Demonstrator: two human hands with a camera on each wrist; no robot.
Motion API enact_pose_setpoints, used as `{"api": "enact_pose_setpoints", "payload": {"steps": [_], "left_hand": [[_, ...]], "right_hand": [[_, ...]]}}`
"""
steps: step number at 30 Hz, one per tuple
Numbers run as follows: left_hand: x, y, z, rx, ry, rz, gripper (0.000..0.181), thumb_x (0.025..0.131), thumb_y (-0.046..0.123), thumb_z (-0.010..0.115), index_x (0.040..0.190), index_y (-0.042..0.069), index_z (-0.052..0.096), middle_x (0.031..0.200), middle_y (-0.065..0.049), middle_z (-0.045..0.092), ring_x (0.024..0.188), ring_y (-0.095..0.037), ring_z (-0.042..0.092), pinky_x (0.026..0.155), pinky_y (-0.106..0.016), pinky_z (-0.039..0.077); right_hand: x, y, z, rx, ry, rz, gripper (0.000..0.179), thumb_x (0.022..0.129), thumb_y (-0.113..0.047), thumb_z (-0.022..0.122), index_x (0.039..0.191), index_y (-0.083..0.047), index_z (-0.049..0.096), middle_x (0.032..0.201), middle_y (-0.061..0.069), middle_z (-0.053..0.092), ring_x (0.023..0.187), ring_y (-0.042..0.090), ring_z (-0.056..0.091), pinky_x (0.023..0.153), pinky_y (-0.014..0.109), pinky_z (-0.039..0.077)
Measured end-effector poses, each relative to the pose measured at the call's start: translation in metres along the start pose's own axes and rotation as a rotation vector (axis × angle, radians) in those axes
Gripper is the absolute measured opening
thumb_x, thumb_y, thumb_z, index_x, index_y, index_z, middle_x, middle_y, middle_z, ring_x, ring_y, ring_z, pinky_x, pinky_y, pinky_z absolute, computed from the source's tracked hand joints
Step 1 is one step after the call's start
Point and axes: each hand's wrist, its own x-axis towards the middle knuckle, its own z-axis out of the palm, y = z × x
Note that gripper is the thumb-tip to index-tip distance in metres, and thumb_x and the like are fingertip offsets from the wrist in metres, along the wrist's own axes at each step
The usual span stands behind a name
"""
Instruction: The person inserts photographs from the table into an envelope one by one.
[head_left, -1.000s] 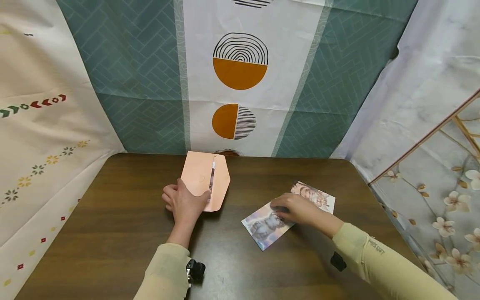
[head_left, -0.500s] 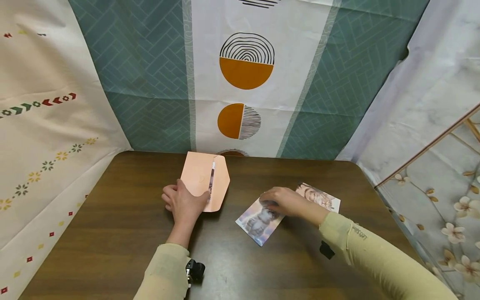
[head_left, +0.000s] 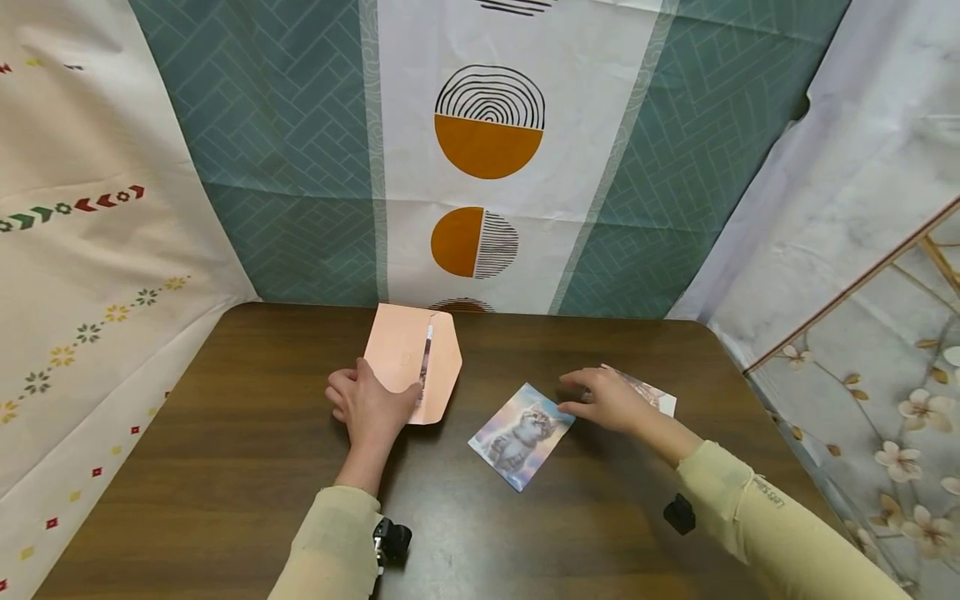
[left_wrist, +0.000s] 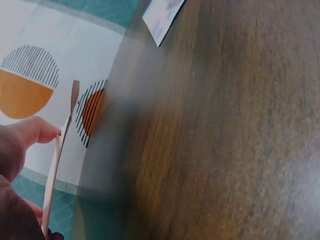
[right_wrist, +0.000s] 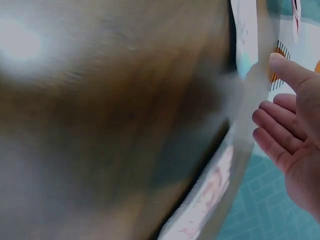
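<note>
My left hand (head_left: 375, 404) grips a peach envelope (head_left: 392, 337) at its near side, its flap folded out to the right. A strip of printed paper (head_left: 426, 354) shows in the slit of the envelope. In the left wrist view my thumb lies along the opening and the fingers sit behind the envelope (left_wrist: 53, 182). My right hand (head_left: 611, 402) hovers with relaxed fingers between two picture cards. One, a cat card (head_left: 525, 435), lies flat to its left. The other card (head_left: 664, 403), in pinkish tones, lies partly hidden behind the hand. The right wrist view shows the palm (right_wrist: 302, 130) holding nothing.
Everything lies on a dark brown wooden table (head_left: 247, 467). A patterned cloth (head_left: 300, 208) hangs at its back edge, with more cloth on both sides. Small black cameras (head_left: 392, 542) sit at the wrists.
The right hand shifted the cat card a little to the left, then let go of it and drew back to the right. The left hand and envelope stayed put.
</note>
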Motion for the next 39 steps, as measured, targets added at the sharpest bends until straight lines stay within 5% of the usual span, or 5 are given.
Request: {"api": "enact_pose_setpoints", "payload": {"steps": [5, 14, 39], "left_hand": [[0.000, 0.000, 0.001, -0.009, -0.004, -0.001, 0.101, 0.080, 0.034, 0.087, 0.155, -0.012, 0.039, 0.134, -0.031, 0.034, 0.130, -0.048, 0.026, 0.103, -0.065, 0.030], [-0.001, 0.000, 0.001, -0.008, -0.004, -0.001, 0.100, 0.080, 0.034, 0.087, 0.155, -0.012, 0.039, 0.134, -0.031, 0.034, 0.130, -0.048, 0.026, 0.102, -0.065, 0.030], [-0.001, -0.002, 0.000, 0.004, 0.007, 0.001, 0.103, 0.079, 0.034, 0.088, 0.156, -0.012, 0.037, 0.133, -0.031, 0.035, 0.128, -0.049, 0.029, 0.102, -0.065, 0.032]], "right_hand": [[-0.014, 0.003, 0.009, 0.020, 0.065, 0.004, 0.047, 0.095, -0.026, 0.083, 0.129, 0.004, 0.072, 0.120, 0.016, 0.077, 0.106, 0.034, 0.075, 0.092, 0.053, 0.058], [-0.024, 0.003, 0.034, 0.024, 0.199, 0.013, 0.036, 0.090, -0.022, 0.087, 0.117, 0.000, 0.077, 0.111, 0.011, 0.077, 0.102, 0.030, 0.074, 0.091, 0.051, 0.058], [-0.027, -0.002, 0.044, -0.016, 0.240, -0.120, 0.022, 0.088, -0.012, 0.087, 0.108, -0.007, 0.079, 0.098, 0.004, 0.076, 0.088, 0.019, 0.070, 0.078, 0.041, 0.058]]}}
